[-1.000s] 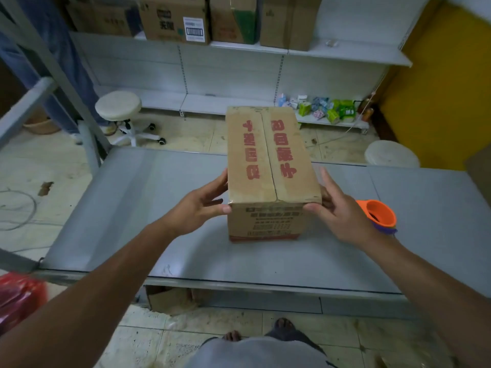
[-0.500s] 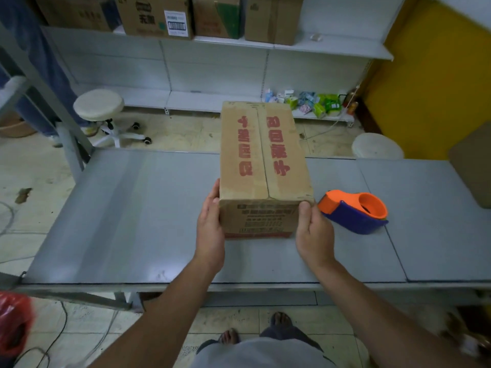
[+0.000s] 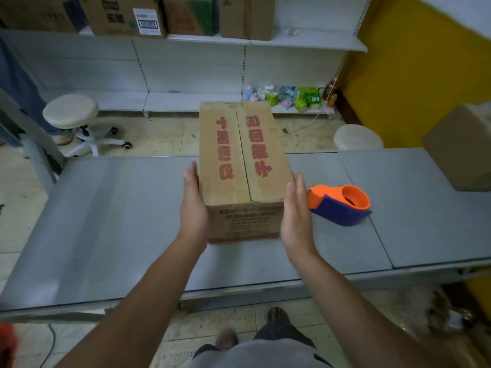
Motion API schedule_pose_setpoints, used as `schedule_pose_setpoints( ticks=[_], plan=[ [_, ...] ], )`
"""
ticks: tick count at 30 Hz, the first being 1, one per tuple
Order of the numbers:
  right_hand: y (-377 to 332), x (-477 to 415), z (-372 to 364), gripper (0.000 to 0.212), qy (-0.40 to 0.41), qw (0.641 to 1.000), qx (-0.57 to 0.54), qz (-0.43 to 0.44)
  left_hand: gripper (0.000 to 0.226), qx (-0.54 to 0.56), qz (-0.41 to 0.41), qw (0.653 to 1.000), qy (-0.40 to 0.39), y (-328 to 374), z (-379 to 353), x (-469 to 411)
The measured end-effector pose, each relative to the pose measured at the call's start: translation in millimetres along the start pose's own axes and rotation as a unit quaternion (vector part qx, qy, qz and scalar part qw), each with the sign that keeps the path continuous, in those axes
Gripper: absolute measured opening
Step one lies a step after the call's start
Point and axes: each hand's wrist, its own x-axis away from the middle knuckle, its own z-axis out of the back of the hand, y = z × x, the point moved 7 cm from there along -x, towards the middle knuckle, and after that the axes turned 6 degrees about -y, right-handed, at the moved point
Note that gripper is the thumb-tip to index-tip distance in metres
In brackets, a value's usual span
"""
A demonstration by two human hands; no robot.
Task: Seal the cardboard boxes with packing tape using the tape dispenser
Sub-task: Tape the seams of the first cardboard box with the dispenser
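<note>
A brown cardboard box point(image 3: 243, 166) with red characters stands lengthwise on the grey metal table point(image 3: 119, 221), its top flaps closed along a bare centre seam. My left hand point(image 3: 192, 205) lies flat against the box's left side, fingers straight. My right hand point(image 3: 295, 211) is flat with straight fingers at the box's right side, a small gap showing between palm and cardboard. An orange and blue tape dispenser point(image 3: 341, 204) lies on the table just right of my right hand.
Another cardboard box point(image 3: 459, 147) sits at the table's right end. Two white round stools point(image 3: 70, 110) point(image 3: 357, 138) stand beyond the table. Wall shelves point(image 3: 305, 41) hold cartons and small packets. My feet show under the table's near edge.
Both hands went from the box's near corners to flat against its sides; the right palm has come slightly off the cardboard. The box sits square to me; the dispenser has come into full view.
</note>
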Motion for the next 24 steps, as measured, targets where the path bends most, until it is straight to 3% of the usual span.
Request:
schedule_pose_setpoints(
  ticks=[2, 8, 11, 14, 16, 19, 24],
  plan=[
    [5.6, -1.3, -3.7, 0.052, 0.030, 0.999, -0.025, -0.004, 0.053, 0.018, 0.007, 1.000, -0.009, -6.5, -6.2, -3.4],
    [7.2, -1.6, -4.3, 0.043, 0.107, 0.992, -0.057, 0.019, 0.068, -0.039, -0.078, 0.995, -0.049, -6.4, -5.6, 0.8],
    [5.2, -3.3, -2.2, 0.047, 0.085, 0.994, -0.074, 0.010, 0.085, -0.105, -0.104, 0.987, -0.057, -1.6, -7.7, 8.6],
    [-5.2, 2.3, -1.9, 0.086, 0.036, 0.999, -0.005, 0.025, 0.104, -0.138, -0.138, 0.979, -0.058, 2.9, -7.2, 20.8],
    [-7.4, 5.0, -3.3, 0.098, 0.010, 0.997, 0.056, 0.057, 0.113, -0.161, -0.144, 0.973, -0.077, -3.0, -3.2, 20.0],
    [-3.8, 3.3, -4.1, 0.097, -0.005, 0.995, 0.076, 0.068, 0.116, -0.205, -0.136, 0.963, -0.114, -4.6, 0.9, 15.1],
    [-8.3, 1.8, 1.8, 0.083, -0.061, 0.989, 0.124, 0.045, 0.099, -0.281, -0.092, 0.938, -0.180, 5.0, 5.0, 15.9]
  ],
)
